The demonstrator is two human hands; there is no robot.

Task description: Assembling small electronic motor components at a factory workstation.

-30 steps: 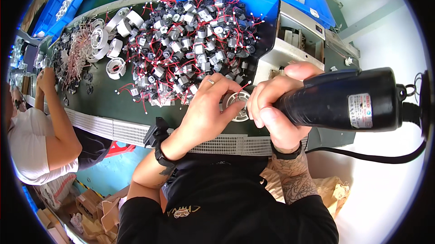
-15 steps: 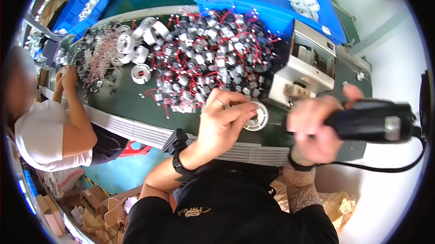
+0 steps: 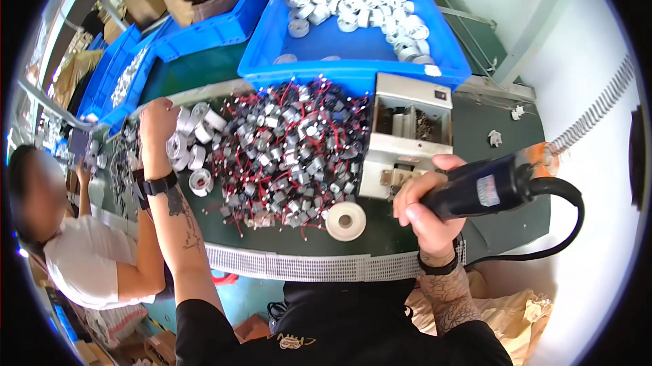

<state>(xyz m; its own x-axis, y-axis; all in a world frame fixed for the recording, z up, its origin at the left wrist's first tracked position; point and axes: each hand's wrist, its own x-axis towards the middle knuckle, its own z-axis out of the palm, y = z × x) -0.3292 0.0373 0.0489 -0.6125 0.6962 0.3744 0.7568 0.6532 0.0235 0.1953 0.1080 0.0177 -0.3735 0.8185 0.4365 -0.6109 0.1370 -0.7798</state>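
Note:
My right hand point(image 3: 431, 213) is wrapped round a black electric screwdriver point(image 3: 482, 193), held above the bench at the right, its cable looping down behind it. My left arm stretches to the far left. There my left hand point(image 3: 157, 123) has its fingers curled down beside several white round housings point(image 3: 198, 125); whatever is in those fingers is hidden. A single white round housing point(image 3: 353, 225) with a hole in its middle lies on the green bench near the front, touched by neither hand. Behind it spreads a big heap of small motors point(image 3: 288, 155) with red wires.
A blue bin point(image 3: 326, 70) of white rings stands at the back. Right of the heap sits a beige metal box machine point(image 3: 414, 145) with an open top. A coiled spring point(image 3: 594, 108) hangs above the screwdriver. At the left, a co-worker in a white shirt point(image 3: 95, 257) sits at the bench.
My left hand has left the white round housing and reached far left to the other housings. The housing stays on the bench. The screwdriver remains in my right hand, and the view has shifted.

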